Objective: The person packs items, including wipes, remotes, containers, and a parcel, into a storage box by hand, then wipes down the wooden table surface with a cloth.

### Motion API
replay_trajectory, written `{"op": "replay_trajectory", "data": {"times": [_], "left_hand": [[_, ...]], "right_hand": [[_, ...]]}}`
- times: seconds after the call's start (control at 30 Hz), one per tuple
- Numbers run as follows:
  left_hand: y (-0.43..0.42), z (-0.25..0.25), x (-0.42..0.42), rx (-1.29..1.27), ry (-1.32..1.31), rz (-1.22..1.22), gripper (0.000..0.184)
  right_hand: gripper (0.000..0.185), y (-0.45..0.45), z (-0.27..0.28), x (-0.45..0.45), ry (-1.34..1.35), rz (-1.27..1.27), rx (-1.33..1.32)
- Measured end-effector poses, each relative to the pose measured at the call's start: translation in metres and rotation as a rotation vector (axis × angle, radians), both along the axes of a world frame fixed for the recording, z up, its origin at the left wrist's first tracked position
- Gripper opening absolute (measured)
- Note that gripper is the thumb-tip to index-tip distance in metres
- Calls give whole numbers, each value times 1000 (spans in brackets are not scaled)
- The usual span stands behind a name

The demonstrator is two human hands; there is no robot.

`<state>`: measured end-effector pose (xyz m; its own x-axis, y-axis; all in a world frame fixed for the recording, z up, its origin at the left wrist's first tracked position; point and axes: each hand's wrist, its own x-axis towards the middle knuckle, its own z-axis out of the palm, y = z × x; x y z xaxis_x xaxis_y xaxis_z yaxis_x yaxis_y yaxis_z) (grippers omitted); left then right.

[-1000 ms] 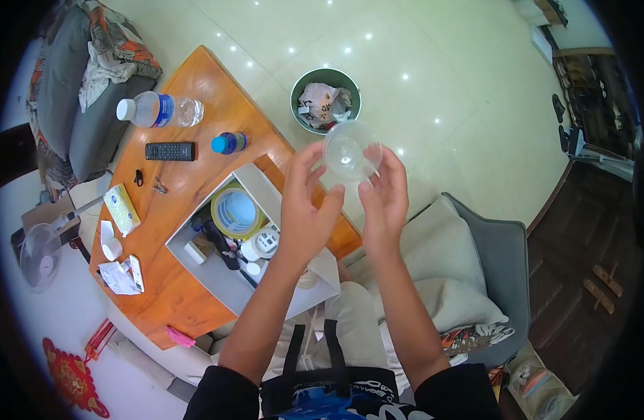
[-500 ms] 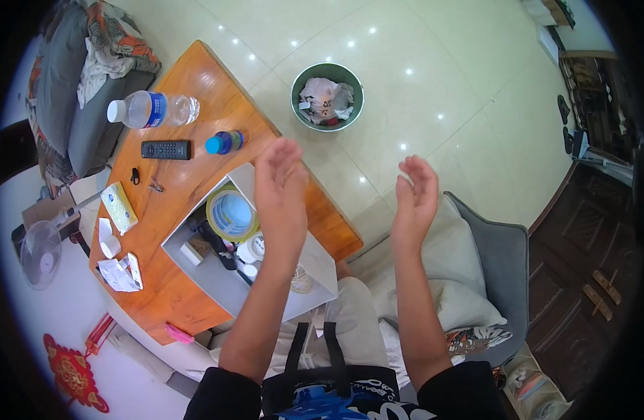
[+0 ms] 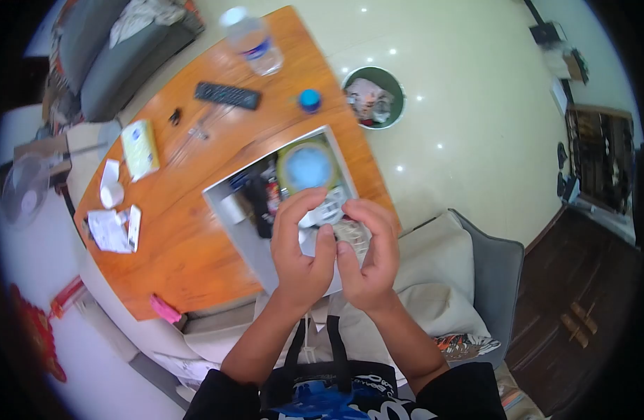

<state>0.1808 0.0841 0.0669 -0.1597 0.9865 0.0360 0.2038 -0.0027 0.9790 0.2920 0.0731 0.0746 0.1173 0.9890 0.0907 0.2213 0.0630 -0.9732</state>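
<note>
Black-sleeved, the left hand [image 3: 299, 248] and right hand [image 3: 371, 252] curve toward each other, fingers loosely bent, thumbs side by side with a gap between, above a white box [image 3: 252, 257]. It is open-topped, its long axis apparently slanting toward the person's lap, near end hidden. Inside lie a white container [image 3: 330, 208], its dark markings blurred, and a round yellow-and-blue item [image 3: 309, 168]. Beyond, on the wooden table [image 3: 185, 217], a clear bottle [image 3: 254, 42] has a blue label, unreadable.
</note>
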Motion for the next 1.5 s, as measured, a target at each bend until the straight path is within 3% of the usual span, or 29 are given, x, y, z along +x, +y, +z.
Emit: {"op": "replay_trajectory", "data": {"times": [0.33,0.43,0.53,0.8,0.83,0.93,1.03,1.13,1.23,1.43,1.5], "left_hand": [[-65,4,-191,-174,-3,136,38],[-77,-29,-253,-239,-32,215,43],[-74,-76,-315,-344,-273,367,48],[13,-158,-421,-320,-148,529,65],[22,-166,-428,-329,-116,523,68],[38,-174,-442,-252,-423,334,74],[36,-169,-440,-362,-427,324,71],[22,-162,-434,-354,-485,349,64],[-8,-148,-422,-386,-546,348,56],[-66,-131,-377,-584,-493,569,33],[-82,-122,-363,-534,-496,542,27]], "right_hand": [[44,-42,-6,-186,90,170,-191],[45,-42,-28,-245,171,183,-299],[45,-28,-68,-303,263,137,-410],[65,51,-180,-407,328,122,-426],[67,58,-186,-411,334,125,-432],[68,69,-201,-424,390,151,-378],[68,71,-193,-430,367,173,-383],[64,59,-183,-426,503,74,-456],[59,30,-162,-415,437,-12,-526],[44,-35,-149,-383,377,-68,-617],[43,-53,-139,-367,436,-71,-620]]}}
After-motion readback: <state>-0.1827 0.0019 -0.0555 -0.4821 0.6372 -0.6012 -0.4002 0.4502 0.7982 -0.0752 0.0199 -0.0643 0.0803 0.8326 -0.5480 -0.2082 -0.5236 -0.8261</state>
